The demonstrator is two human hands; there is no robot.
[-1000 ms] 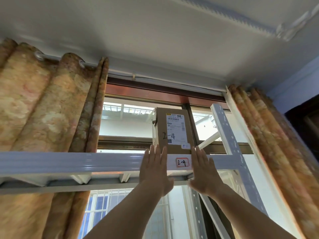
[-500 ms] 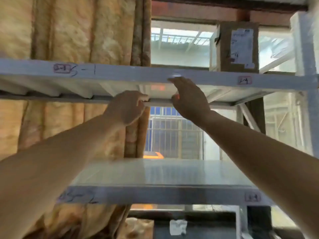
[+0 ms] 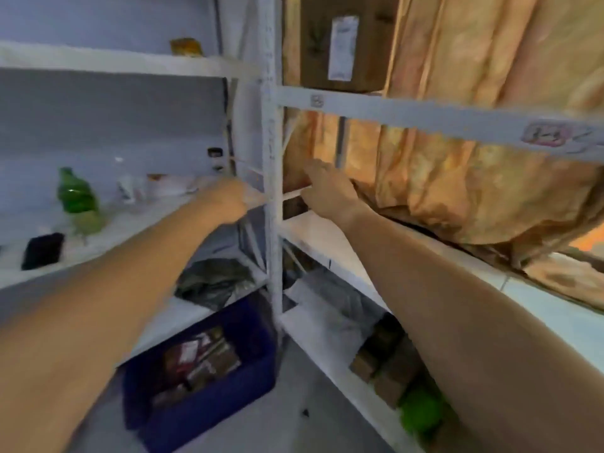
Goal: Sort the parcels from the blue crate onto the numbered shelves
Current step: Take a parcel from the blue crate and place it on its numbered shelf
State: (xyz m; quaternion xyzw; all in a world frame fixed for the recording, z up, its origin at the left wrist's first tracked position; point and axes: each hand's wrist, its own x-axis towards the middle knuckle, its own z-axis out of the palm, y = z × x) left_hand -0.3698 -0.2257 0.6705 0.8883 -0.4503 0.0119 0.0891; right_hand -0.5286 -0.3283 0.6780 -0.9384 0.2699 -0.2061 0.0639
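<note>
Right hand (image 3: 327, 188) flat, fingers straight, empty, just right of post (image 3: 273, 142). Left hand (image 3: 225, 201) blurred: grip cannot tell. Crate (image 3: 212, 413) with parcels (image 3: 202, 358) below both hands.

Left rack (image 3: 108, 62): top shelf, one yellow packet (image 3: 185, 46); middle shelf, green bottle (image 3: 76, 192), black object (image 3: 42, 251), small blurred clear items; lower shelf, dark bag (image 3: 212, 282).
Right rack (image 3: 425, 117): top shelf, labelled cardboard box (image 3: 327, 44); lowest shelf, grey bag (image 3: 333, 308), brown boxes (image 3: 382, 367), green object (image 3: 420, 416).
Floor (image 3: 300, 384): blue crate (image 3: 209, 410) holding parcels (image 3: 202, 358).
</note>
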